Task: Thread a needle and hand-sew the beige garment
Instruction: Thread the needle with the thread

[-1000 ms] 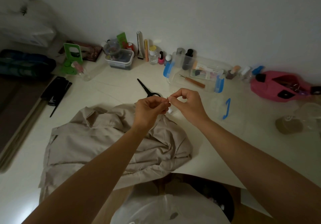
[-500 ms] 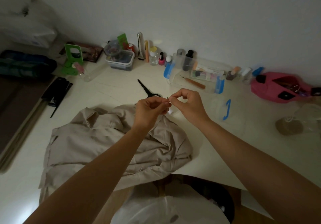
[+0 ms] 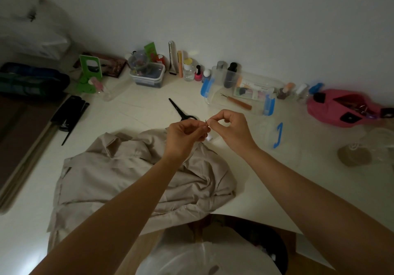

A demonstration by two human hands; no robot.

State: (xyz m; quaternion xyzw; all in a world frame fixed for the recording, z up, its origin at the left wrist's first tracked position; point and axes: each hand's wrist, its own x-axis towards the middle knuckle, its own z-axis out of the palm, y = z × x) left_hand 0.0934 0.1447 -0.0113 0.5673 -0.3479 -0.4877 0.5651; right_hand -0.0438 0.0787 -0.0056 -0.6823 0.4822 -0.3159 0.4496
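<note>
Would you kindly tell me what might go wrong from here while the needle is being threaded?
The room is dim and the needle is thin, so the thread that the right hand seems to pinch, too fine to see here, may miss the eye. Both hands work just over the crumpled beige garment; if the left hand slips, the needle could drop into its folds and be hard to find.

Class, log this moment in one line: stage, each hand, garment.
stage: threading needle | left hand: pinches needle | right hand: fingers pinched beside needle top, thread unseen | beige garment: crumpled on table
</note>
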